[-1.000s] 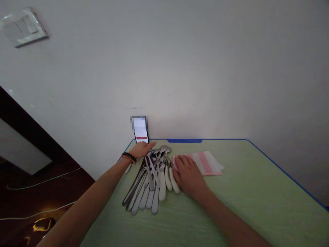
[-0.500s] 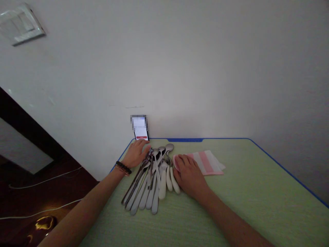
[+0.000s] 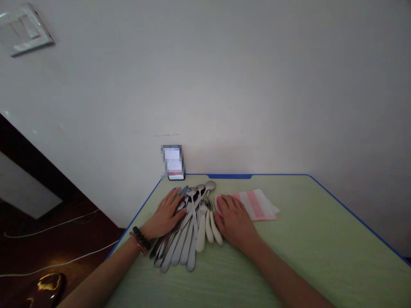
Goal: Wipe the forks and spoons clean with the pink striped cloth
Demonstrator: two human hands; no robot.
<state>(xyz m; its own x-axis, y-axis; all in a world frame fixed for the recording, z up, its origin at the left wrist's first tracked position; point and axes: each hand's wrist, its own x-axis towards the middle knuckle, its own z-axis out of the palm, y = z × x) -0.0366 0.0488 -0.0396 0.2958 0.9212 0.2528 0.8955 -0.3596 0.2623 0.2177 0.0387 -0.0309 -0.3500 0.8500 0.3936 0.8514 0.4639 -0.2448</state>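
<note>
We count two hands, one heap of cutlery, one cloth, one phone. The cutlery [image 3: 183, 246] lies on the green bench [image 3: 308, 252], left of its middle, between the hands. In it we get three cream handles [image 3: 201, 233] on the right side and at least three spoon bowls [image 3: 210, 185] at the far end; metal handles overlap on the left, so no exact count.

Left hand [image 3: 167, 214]: palm down over the heap's left edge, fingers stretched and loose, touching it, not clenched. Right hand [image 3: 237, 222]: palm down on the left part of the pink-and-white cloth [image 3: 256, 204], just beside the cream handles, fingers relaxed, not clenched. We can't see under either palm.

One phone [image 3: 175, 164] stands at the bench's far left corner, screen lit. One switch plate [image 3: 27, 31] on the wall, far left.
</note>
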